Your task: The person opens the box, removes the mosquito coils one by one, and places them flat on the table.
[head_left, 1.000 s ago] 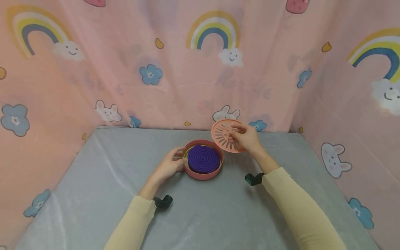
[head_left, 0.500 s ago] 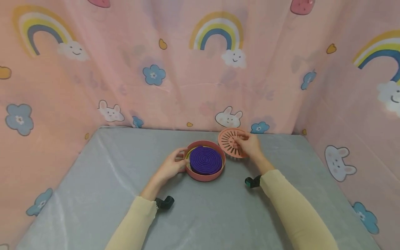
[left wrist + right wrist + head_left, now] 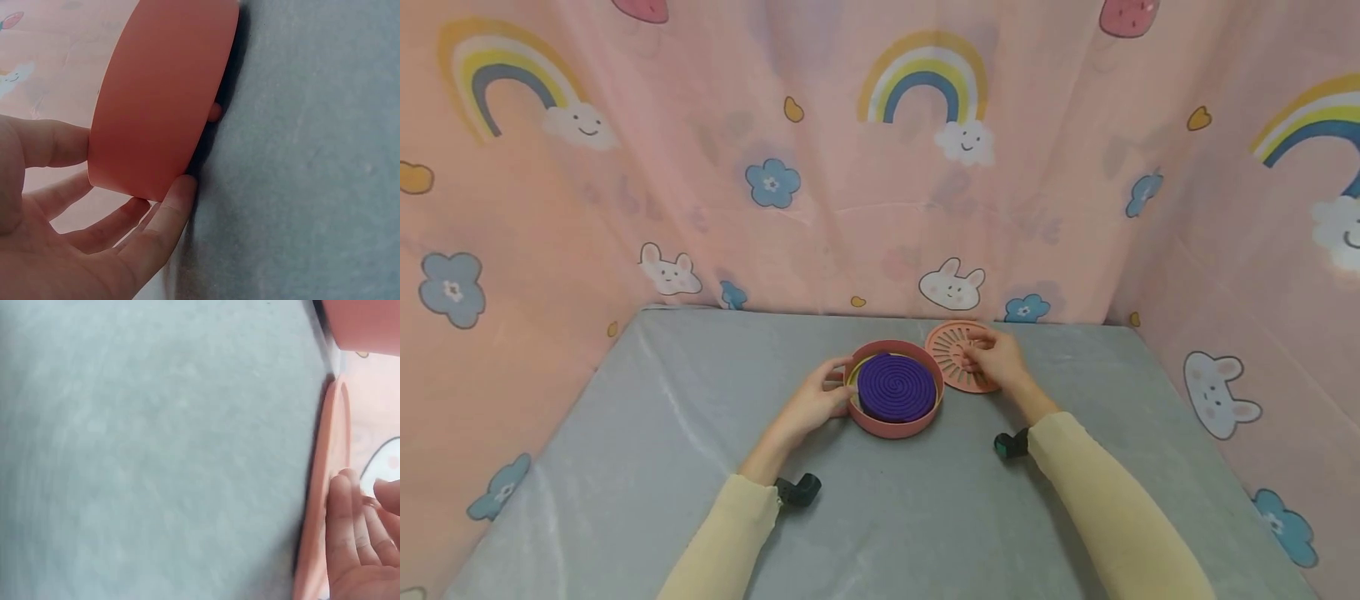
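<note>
A round pink box (image 3: 892,429) sits on the table, with a dark purple spiral coil (image 3: 897,387), like a mosquito coil, inside it and a yellowish edge showing around the coil. My left hand (image 3: 811,404) grips the box's left side, thumb at the rim and the other fingers along the wall and lower edge, as the left wrist view shows. Right beside the box, a slotted pink lid (image 3: 951,367) lies flat on the table. My right hand (image 3: 1000,360) pinches at the lid's middle; the small part between thumb and fingers is mostly hidden.
A grey cloth covers the table (image 3: 880,525). Behind it and at both sides hangs a pink patterned curtain (image 3: 820,242). Small black cameras (image 3: 799,490) are strapped at both wrists.
My right hand has lowered the lid from a tilted position in the air to flat on the table, right of the box. The left hand stays on the box.
</note>
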Demonstrator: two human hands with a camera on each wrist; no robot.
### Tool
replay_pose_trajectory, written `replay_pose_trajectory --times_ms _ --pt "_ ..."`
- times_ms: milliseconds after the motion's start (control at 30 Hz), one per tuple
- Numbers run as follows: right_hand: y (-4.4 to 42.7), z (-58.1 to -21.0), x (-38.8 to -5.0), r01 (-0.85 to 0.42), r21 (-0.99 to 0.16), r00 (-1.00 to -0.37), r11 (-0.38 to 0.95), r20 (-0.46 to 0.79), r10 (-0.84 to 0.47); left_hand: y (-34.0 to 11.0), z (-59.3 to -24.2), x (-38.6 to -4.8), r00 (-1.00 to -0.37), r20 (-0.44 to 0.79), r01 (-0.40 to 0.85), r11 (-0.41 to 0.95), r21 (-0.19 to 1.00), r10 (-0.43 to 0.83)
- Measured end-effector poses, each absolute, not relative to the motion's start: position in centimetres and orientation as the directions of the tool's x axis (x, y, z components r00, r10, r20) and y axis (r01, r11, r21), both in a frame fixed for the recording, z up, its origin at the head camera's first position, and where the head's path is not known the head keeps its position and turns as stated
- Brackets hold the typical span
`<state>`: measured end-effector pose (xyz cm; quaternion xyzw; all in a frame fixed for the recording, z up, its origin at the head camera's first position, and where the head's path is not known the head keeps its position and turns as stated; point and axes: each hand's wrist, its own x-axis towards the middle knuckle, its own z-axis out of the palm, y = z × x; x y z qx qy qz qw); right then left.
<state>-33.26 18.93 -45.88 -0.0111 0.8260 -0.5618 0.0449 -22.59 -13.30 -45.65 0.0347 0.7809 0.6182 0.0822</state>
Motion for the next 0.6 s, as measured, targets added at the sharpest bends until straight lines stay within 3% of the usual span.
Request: replay_pose_trajectory --times_ms 300,600 --pt "20.0 -43.7 -32.1 -0.116 -0.717 -0.991 0.687 0.033 -0.132 -13.2 -45.8 -22.6 -0.981 -0.109 -0.067 0.243 0.968 0.163" --pt "19.0 -40.3 -30.3 -0.210 -0.661 -0.977 0.720 0.115 -0.180 -13.2 -45.8 -22.7 -0.980 -0.103 -0.057 0.250 0.966 0.173"
